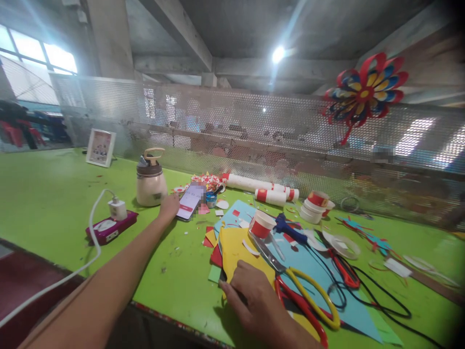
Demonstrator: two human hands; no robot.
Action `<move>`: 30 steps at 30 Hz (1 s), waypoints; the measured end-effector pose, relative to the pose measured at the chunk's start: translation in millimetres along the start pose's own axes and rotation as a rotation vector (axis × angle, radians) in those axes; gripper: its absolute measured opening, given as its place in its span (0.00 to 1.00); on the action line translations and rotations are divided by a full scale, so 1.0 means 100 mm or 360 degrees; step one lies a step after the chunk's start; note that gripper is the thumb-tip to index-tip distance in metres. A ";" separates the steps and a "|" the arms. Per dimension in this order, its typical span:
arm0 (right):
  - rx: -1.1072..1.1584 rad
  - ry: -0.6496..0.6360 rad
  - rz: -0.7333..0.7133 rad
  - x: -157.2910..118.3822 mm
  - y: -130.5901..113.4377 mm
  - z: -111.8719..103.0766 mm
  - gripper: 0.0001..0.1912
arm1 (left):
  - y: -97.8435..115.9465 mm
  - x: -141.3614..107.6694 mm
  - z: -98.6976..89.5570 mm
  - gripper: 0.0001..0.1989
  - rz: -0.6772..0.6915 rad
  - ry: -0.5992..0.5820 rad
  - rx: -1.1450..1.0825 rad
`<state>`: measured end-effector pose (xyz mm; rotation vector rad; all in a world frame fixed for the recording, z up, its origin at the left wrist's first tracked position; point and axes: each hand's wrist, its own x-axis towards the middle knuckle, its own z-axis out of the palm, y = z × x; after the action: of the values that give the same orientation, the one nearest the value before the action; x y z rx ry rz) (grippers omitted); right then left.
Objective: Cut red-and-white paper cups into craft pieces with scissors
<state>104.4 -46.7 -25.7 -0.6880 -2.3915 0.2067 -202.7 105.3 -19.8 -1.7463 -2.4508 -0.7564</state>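
Note:
My left hand [170, 206] reaches forward to a smartphone [191, 200] and closes on its left edge; part of the lit screen is blurred out. Close to my right hand [250, 291] lie large scissors [267, 254] with one red and one yellow handle. The right fingers are curled, no object shows in them, and the hand rests over yellow paper [238, 245]. A red-and-white paper cup [262, 224] stands at the scissors' blade tips. Beyond it lies a dark blue glue gun [290, 229] with a black cord, on light blue paper [348, 310].
A lidded bottle [150, 186] stands left of the phone. A purple power strip [112, 228] holds a white charger [118, 209] with a cable. Cup rolls [250, 182] and stacked cup pieces [312, 211] lie behind. A paper flower [366, 92] hangs on the mesh screen [254, 121].

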 end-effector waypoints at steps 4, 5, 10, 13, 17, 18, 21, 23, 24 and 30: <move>0.0007 -0.0019 -0.0002 0.00 0.01 0.01 0.19 | 0.01 -0.12 -0.06 0.15 -0.0127 0.0033 0.0044; 0.0007 -0.0018 -0.0003 0.00 0.01 0.01 0.19 | 0.02 -0.16 -0.10 0.15 -0.0137 0.0058 0.0042; -0.0005 -0.0011 -0.0039 0.02 -0.09 -0.10 0.20 | 0.30 -0.35 -0.41 0.14 -0.0093 0.0268 -0.0057; -0.0058 -0.0136 -0.0072 0.05 -0.21 -0.32 0.19 | 0.71 -0.53 -0.58 0.20 0.0316 0.0176 -0.0223; -0.0129 -0.0474 -0.0016 0.03 -0.22 -0.78 0.12 | 1.32 -0.96 -0.69 0.16 0.1076 -0.0382 -0.0460; -0.0161 -0.0523 0.0070 0.01 -0.18 -0.90 0.09 | 1.44 -1.06 -0.70 0.13 0.1249 -0.0548 -0.0499; -0.0316 -0.0669 0.0394 -0.15 0.05 -1.20 0.11 | 1.65 -1.23 -0.70 0.12 0.1731 -0.1250 -0.0643; -0.0406 -0.0689 0.0592 -0.30 0.22 -1.32 0.14 | 1.69 -1.20 -0.65 0.10 0.1589 -0.1210 -0.0702; -0.0432 -0.0703 0.0653 -0.38 0.28 -1.34 0.15 | 1.69 -1.15 -0.62 0.10 0.1418 -0.1068 -0.0728; -0.0455 -0.0677 0.0754 -0.67 0.38 -1.17 0.14 | 1.57 -0.80 -0.29 0.20 0.0995 -0.0631 -0.0801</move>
<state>237.0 -52.5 19.0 -1.4723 -2.6437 0.2268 -39.2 61.9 37.9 -2.8781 -1.7553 -1.0757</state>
